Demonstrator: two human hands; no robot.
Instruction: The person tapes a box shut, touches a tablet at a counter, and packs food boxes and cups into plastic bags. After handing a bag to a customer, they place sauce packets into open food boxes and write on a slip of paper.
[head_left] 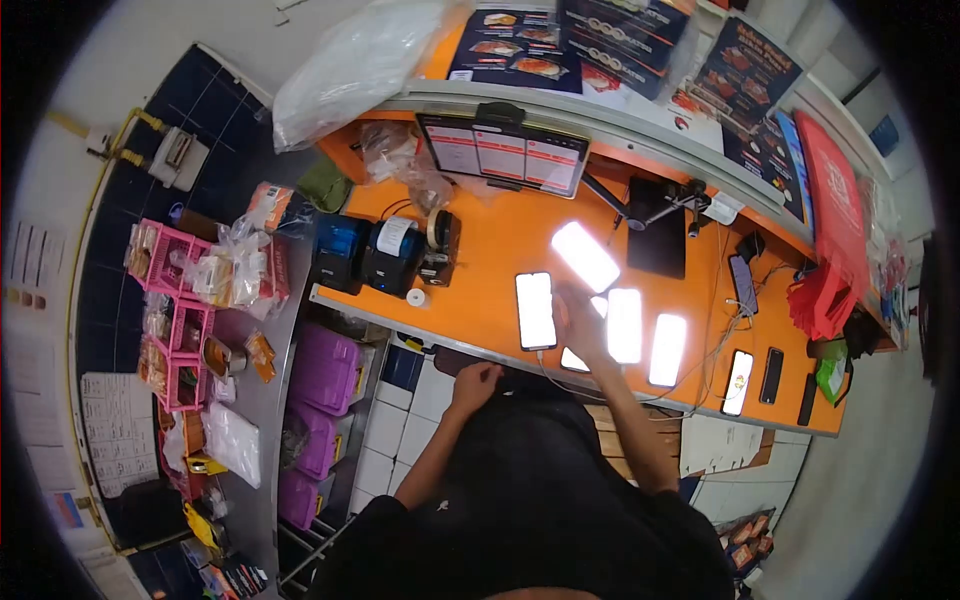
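My right hand [577, 322] is over the orange desk, among several phones with glowing screens. Its fingers look stretched forward, close to the right edge of an upright-lying phone [535, 312] with a white screen and a cable at its bottom. Beyond the fingertips lies a tilted bright phone [586, 256]. Another lit phone [624, 326] is right of the hand, and a further phone [667, 350] lies beside that. A phone partly under my hand is mostly hidden. My left hand [478, 385] rests by the desk's front edge, fingers curled, with nothing visible in it.
A tablet [503, 152] stands at the desk's back, left of a black stand arm [665, 210]. Label printers [392, 255] occupy the left end. Cables and more phones [738, 382] lie to the right. Pink baskets [185, 345] sit on the left-hand metal counter, beside purple bins [325, 370].
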